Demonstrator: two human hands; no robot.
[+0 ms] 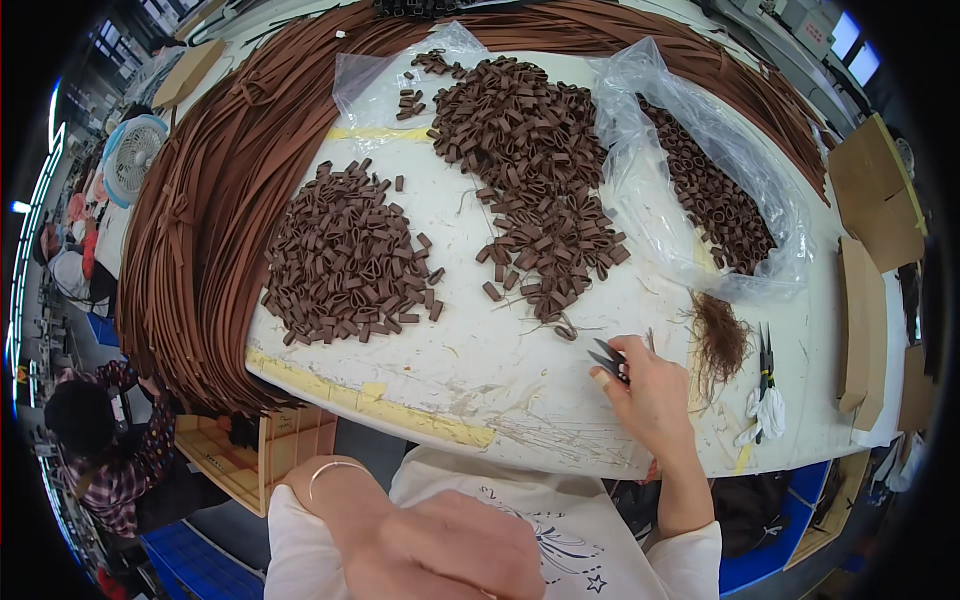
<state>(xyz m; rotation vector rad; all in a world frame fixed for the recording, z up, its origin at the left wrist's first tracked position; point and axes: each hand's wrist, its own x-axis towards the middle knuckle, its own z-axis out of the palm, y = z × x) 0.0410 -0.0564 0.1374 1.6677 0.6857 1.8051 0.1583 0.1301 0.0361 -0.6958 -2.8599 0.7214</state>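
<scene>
Just right of the grip lies a tuft of brown threads [718,342], and beyond it a second pair of snips [766,362] on a white rag. Up the surface [470,365] from the grip sit two heaps of brown loops [348,258], a clear bag [700,170] of more loops to the right. Long brown straps [205,215] drape over the far left edge.

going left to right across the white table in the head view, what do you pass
bundle of long brown strips → left pile of brown loops → middle pile of brown loops → clear bag of loops → spare snips → cardboard pieces
</scene>
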